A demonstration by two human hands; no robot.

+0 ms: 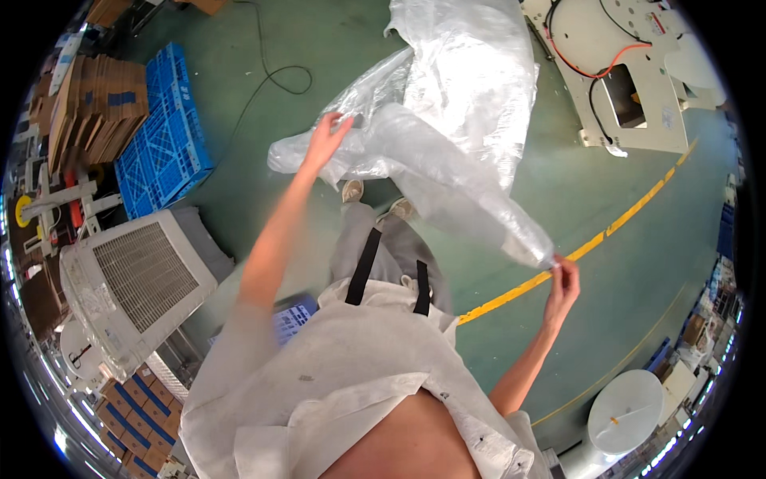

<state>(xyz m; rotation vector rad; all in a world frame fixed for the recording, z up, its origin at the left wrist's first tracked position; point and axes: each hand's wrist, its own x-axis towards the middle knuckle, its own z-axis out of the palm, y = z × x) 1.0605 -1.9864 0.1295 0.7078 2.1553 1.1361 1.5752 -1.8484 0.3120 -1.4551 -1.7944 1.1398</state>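
Observation:
A large sheet of clear plastic film (pixel 455 120) is stretched out over the green floor in front of me. My left hand (pixel 325 140) grips one crumpled edge of it at upper centre. My right hand (pixel 563 279) pinches the opposite end, low on the right, close to the yellow floor line. The film sags between the two hands and bunches up towards the top of the view. My shoes (pixel 353 190) show beneath it.
A white cooling unit (pixel 132 279) stands at my left. Behind it lie a blue plastic pallet (pixel 163 136) and stacked flat cardboard (pixel 96 104). A white panel with red and black cables (pixel 630 72) lies at upper right. A round white disc (pixel 626 411) sits at lower right.

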